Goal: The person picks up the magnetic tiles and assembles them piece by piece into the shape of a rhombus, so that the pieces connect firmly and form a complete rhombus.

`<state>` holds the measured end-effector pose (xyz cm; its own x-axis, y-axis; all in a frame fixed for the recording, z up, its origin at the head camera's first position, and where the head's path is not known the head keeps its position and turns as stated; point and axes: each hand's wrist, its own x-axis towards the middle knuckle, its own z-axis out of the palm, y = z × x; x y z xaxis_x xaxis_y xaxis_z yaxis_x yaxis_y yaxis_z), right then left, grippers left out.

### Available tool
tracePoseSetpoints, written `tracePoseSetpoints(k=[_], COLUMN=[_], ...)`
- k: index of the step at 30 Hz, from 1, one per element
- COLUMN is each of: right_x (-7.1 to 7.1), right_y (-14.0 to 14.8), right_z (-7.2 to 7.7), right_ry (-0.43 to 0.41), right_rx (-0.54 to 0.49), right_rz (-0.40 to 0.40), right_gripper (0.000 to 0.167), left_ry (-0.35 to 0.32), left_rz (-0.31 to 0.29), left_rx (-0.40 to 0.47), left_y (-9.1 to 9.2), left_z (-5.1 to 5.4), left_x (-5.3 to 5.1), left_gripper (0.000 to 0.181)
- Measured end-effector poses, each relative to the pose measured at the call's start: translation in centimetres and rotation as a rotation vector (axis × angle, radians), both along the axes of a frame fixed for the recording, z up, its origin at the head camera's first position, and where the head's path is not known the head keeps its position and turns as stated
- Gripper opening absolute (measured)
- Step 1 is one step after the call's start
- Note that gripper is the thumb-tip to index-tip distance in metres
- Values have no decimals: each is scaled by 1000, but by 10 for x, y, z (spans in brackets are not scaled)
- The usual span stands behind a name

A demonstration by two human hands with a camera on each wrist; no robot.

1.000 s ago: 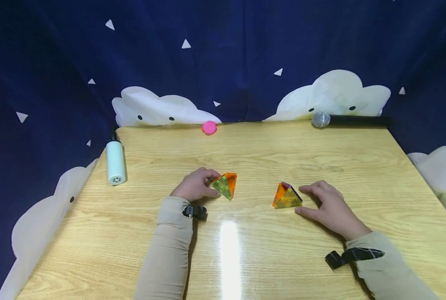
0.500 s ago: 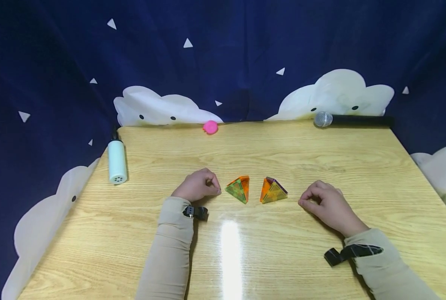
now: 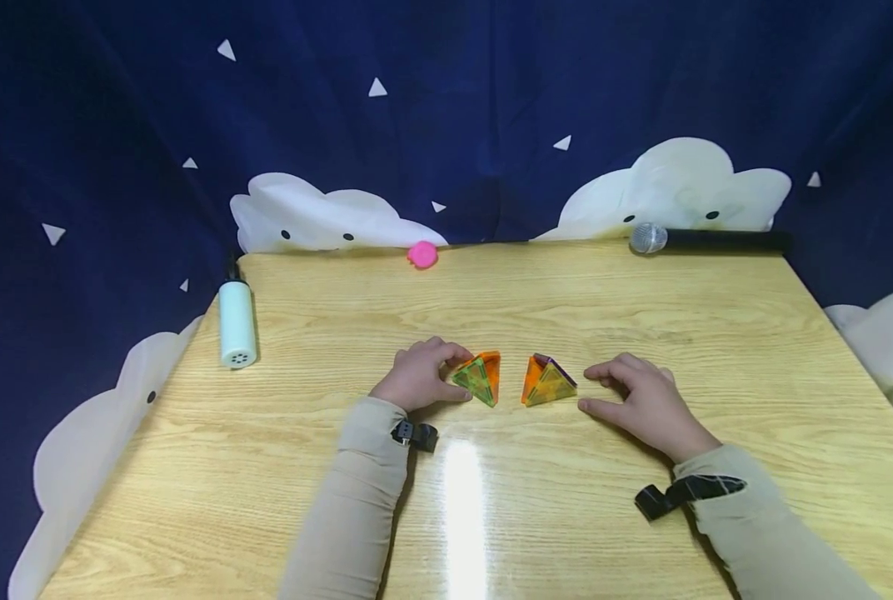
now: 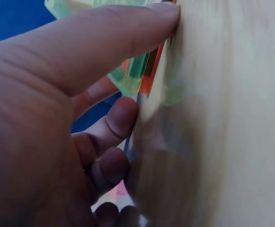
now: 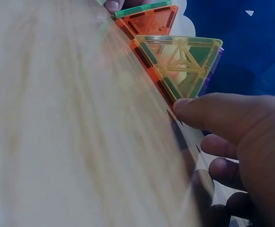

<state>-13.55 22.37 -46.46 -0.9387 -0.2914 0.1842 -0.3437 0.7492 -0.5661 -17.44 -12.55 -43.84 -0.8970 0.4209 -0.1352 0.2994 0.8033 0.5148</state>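
Two small pyramids of translucent magnetic tiles stand on the wooden table, a narrow gap between them. My left hand (image 3: 421, 375) has thumb and index finger around the near corner of the green-and-orange pyramid (image 3: 480, 379), pinching it. In the left wrist view, the thumb (image 4: 113, 38) crosses in front of its green tile (image 4: 128, 80). My right hand (image 3: 645, 406) is just right of the yellow, orange and purple pyramid (image 3: 550, 385), thumb and index finger spread. The right thumb tip (image 5: 187, 108) appears at the yellow tile's lower corner (image 5: 184, 66); contact is unclear.
A pale blue cylinder with a black tip (image 3: 236, 325) lies at the table's left edge. At the back are a pink round object (image 3: 422, 255) and a microphone (image 3: 649, 239). A dark blue curtain with clouds (image 3: 491, 125) borders the wooden table (image 3: 536, 517).
Both pyramids have come closer together since the first frame. The hands drew off them with fingertips together, then moved back in with fingers spread, the left one around its pyramid's corner.
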Motion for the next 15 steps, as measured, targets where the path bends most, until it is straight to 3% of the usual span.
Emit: tracePoseSetpoints(k=[9, 15], right_x=[-10, -16], right_y=[-15, -22], right_z=[2, 1], right_ry=[-19, -30], right_rx=[14, 28], right_rz=[37, 52], right_gripper=[52, 51], left_ry=[19, 20], left_rz=[-7, -5], left_rx=[-25, -23], left_y=[6, 5], left_z=[1, 1], left_x=[2, 2], left_gripper=[56, 55])
